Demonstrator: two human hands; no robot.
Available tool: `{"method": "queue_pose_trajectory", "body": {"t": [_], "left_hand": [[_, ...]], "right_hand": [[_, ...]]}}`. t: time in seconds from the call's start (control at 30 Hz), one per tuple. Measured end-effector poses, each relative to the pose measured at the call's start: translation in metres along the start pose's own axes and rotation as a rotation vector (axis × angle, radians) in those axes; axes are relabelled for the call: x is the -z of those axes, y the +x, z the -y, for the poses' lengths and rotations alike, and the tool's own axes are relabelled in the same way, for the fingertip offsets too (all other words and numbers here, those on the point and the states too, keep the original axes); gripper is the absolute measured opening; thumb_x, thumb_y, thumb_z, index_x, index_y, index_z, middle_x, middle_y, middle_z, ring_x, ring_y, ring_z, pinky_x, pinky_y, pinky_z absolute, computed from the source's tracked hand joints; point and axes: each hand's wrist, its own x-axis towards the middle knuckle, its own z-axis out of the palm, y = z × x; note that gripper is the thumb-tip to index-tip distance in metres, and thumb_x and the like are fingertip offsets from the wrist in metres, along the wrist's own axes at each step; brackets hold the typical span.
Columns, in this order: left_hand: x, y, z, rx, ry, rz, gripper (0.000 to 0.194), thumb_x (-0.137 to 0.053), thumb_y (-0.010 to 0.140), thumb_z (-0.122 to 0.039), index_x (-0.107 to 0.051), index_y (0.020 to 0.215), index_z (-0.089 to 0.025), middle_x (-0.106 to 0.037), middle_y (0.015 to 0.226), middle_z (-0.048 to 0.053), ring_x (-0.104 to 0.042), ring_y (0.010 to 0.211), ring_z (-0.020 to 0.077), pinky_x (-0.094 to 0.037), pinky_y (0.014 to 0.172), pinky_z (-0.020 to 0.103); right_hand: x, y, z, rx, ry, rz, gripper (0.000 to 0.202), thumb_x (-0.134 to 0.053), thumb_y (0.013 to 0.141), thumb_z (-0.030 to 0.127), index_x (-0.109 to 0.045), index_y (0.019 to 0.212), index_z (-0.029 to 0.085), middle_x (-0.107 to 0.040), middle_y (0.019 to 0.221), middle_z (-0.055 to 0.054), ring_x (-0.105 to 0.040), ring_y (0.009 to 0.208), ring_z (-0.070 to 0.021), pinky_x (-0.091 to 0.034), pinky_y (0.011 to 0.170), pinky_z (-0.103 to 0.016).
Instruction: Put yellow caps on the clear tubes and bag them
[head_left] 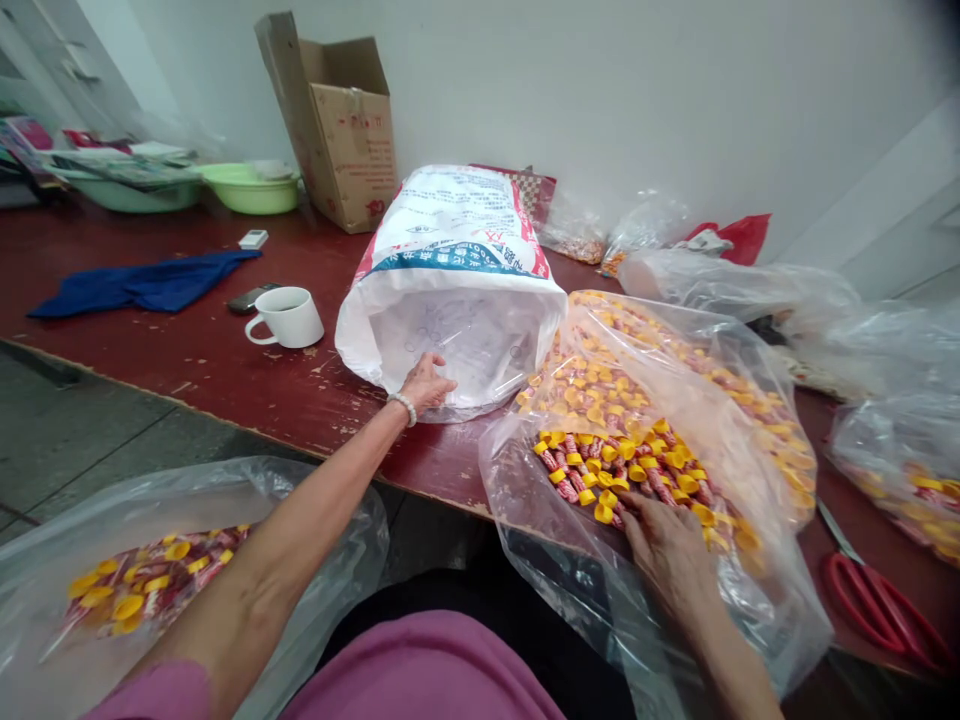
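Head view: at the front edge of the worktop (187, 345), red sticks with yellow rings (637, 465) lie in an open clear bag (600, 590), the right hand (670, 540) bent over them, its grip uncertain; the left hand (427, 384), fingers loosely spread, appears empty at the mouth of the white sack (454, 225). Each stick is probably light, firm and slippery, best pinched mid-length; the limp bag is better gathered by its rim.

White mug (294, 320) near a blue cloth (161, 284), open cardboard box (351, 150) beside a lime-green basin (247, 195).
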Motion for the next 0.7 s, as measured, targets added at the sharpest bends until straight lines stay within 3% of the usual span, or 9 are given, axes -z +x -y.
{"method": "queue_pose_trajectory", "body": {"t": [0.07,0.2,0.3,0.4,0.5,0.6,0.7], "left_hand": [[0.003,-0.006,0.001,-0.006,-0.115,0.040,0.048,-0.058,0.068,-0.018,-0.044,0.113,-0.013,-0.053,0.063,-0.003,-0.055,0.053,0.0126,-0.046,0.055,0.026],[0.006,-0.016,-0.003,-0.088,-0.275,0.106,0.037,-0.055,0.066,-0.016,-0.051,0.102,-0.009,-0.052,0.064,-0.002,-0.057,0.055,0.0108,-0.049,0.059,0.026],[0.000,-0.015,-0.007,-0.177,-0.312,0.113,0.035,-0.052,0.060,-0.012,-0.056,0.095,-0.009,-0.047,0.059,-0.005,-0.050,0.050,0.0077,-0.045,0.057,0.023],[-0.010,-0.010,-0.012,-0.277,-0.265,0.144,0.038,-0.051,0.056,-0.009,-0.062,0.092,-0.009,-0.049,0.062,-0.004,-0.047,0.056,0.0076,-0.040,0.057,0.021],[-0.019,-0.004,-0.015,-0.365,-0.129,0.211,0.044,-0.052,0.053,-0.006,-0.067,0.094,-0.012,-0.058,0.074,0.001,-0.051,0.067,0.0110,-0.041,0.065,0.023],[-0.025,0.000,-0.015,-0.459,0.052,0.280,0.039,-0.054,0.050,-0.003,-0.071,0.082,-0.016,-0.061,0.088,0.004,-0.053,0.082,0.0165,-0.042,0.080,0.029],[-0.028,0.006,-0.015,-0.540,0.198,0.331,0.033,-0.055,0.050,-0.002,-0.072,0.074,-0.018,-0.061,0.098,0.007,-0.050,0.099,0.0218,-0.034,0.096,0.034]], "right_hand": [[0.000,0.007,0.000,-0.011,0.036,0.078,0.035,-0.042,0.089,0.039,-0.066,0.100,0.016,-0.070,0.091,-0.008,-0.059,0.084,-0.0260,-0.046,0.078,-0.040],[0.003,0.021,0.004,-0.029,0.121,0.269,0.031,-0.045,0.087,0.038,-0.064,0.102,0.018,-0.068,0.096,-0.007,-0.060,0.091,-0.0246,-0.046,0.082,-0.038],[0.006,0.029,0.010,-0.040,0.114,0.328,0.033,-0.044,0.086,0.033,-0.060,0.110,0.017,-0.066,0.103,-0.009,-0.060,0.097,-0.0257,-0.047,0.082,-0.038],[0.007,0.031,0.014,-0.055,0.107,0.294,0.037,-0.040,0.085,0.027,-0.057,0.116,0.016,-0.064,0.103,-0.012,-0.060,0.096,-0.0260,-0.047,0.080,-0.039],[0.007,0.028,0.015,-0.123,0.203,0.193,0.032,-0.040,0.084,0.032,-0.061,0.104,0.018,-0.064,0.096,-0.010,-0.061,0.087,-0.0228,-0.048,0.074,-0.036],[0.012,0.023,0.017,-0.303,0.408,0.054,0.033,-0.046,0.082,0.042,-0.061,0.097,0.017,-0.064,0.081,-0.007,-0.059,0.066,-0.0176,-0.047,0.060,-0.030],[0.022,0.018,0.023,-0.487,0.671,0.006,0.037,-0.054,0.078,0.049,-0.059,0.096,0.017,-0.060,0.065,-0.001,-0.055,0.053,-0.0145,-0.044,0.051,-0.027]]}}
